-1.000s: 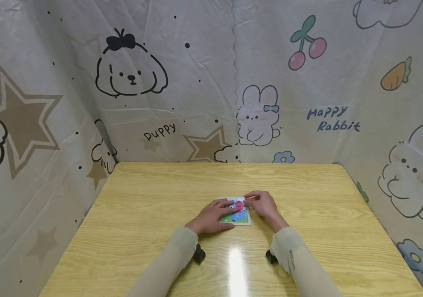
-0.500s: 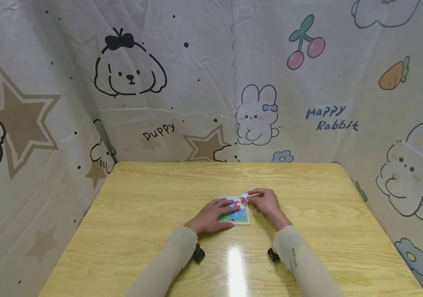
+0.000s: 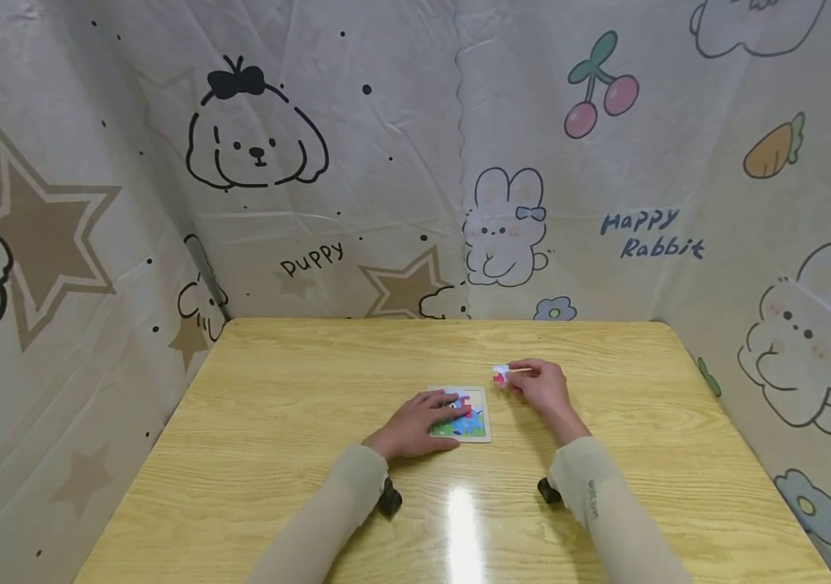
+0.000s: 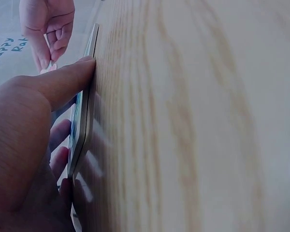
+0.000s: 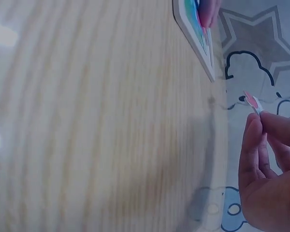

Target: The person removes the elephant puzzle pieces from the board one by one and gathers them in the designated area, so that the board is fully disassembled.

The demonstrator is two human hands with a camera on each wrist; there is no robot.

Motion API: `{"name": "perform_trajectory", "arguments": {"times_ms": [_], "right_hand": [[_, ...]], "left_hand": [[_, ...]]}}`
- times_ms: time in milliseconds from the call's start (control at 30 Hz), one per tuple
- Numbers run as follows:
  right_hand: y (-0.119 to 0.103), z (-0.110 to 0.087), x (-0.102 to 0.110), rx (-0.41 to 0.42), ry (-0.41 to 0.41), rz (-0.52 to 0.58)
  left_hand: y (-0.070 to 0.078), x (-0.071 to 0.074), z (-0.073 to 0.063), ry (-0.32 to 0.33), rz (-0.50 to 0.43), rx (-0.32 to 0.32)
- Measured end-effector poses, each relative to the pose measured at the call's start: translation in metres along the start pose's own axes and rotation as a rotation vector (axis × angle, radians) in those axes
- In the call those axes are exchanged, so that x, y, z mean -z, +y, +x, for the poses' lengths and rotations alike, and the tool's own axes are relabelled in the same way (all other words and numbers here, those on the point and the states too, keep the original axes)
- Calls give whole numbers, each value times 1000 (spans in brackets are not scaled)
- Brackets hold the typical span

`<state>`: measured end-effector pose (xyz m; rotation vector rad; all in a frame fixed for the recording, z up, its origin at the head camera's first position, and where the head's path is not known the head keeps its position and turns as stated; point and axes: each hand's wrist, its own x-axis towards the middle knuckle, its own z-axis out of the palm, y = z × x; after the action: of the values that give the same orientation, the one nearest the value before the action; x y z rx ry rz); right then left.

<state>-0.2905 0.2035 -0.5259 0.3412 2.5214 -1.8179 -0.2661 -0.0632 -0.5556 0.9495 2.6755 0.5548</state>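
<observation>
A small jigsaw puzzle (image 3: 478, 428) in a pale frame lies on the table, its picture blue, green and pink. My left hand (image 3: 415, 424) rests on it with fingers spread over the picture. In the left wrist view the thumb (image 4: 70, 79) lies at the frame's near edge. At the puzzle's upper right corner a bare pale patch shows. Beyond that corner, raised off the table, my right hand (image 3: 542, 391) pinches a puzzle piece (image 3: 500, 375), white and pink, between thumb and fingertips. The right wrist view shows this piece (image 5: 253, 101) nearly edge-on.
The wood-grain table (image 3: 298, 389) carries a bright light reflection near its front. Around its back and sides hangs a printed cloth (image 3: 400, 146) with puppies, rabbits and stars. A dark wrist camera (image 3: 389, 499) sits beneath the left sleeve.
My right hand has lifted the piece out of the puzzle's upper right corner and carried it up and to the right. The left hand has stayed in place on the puzzle.
</observation>
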Motion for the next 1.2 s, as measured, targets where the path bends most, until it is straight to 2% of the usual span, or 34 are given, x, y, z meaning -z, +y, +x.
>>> {"name": "perform_trajectory", "arguments": {"times_ms": [500,733,1033,1200], "right_hand": [[11,14,37,2,35,-24],[17,22,53,-26,31,-33],[24,29,52,-34,34,-96],[28,31,48,-35,43,-166]], "left_hand": [[-2,-3,0,0,2,-3],[-2,-1,0,-7,1,-14],[-4,0,0,-2,-3,-16],[-4,0,-1,-1,-6,-15]]}}
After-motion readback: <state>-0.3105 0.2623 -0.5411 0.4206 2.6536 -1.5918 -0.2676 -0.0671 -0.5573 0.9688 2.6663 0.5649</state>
